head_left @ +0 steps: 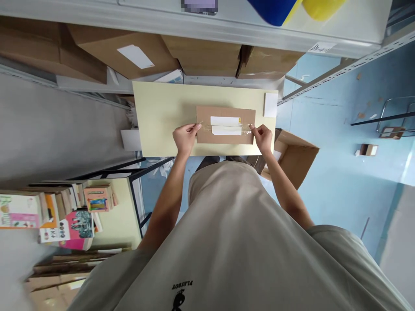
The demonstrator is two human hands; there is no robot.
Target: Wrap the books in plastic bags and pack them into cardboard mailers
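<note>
A flat brown cardboard box [223,139] lies on the pale yellow tabletop [162,112] in front of me. White labels [226,120] are on its upper face, and a strip of clear tape [245,129] runs lengthwise across them. At the box's left edge, my left hand [185,137] pinches one end of the tape between thumb and fingers. My right hand [262,136] pinches the other end at the right edge. Whether the tape is stuck down along its whole length, I cannot tell.
A white card [270,105] lies at the table's right end. Behind it, large cartons [207,56] fill a metal shelf. An open cardboard box [292,157] stands on the floor at right. Books [65,207] are stacked on a side table at left.
</note>
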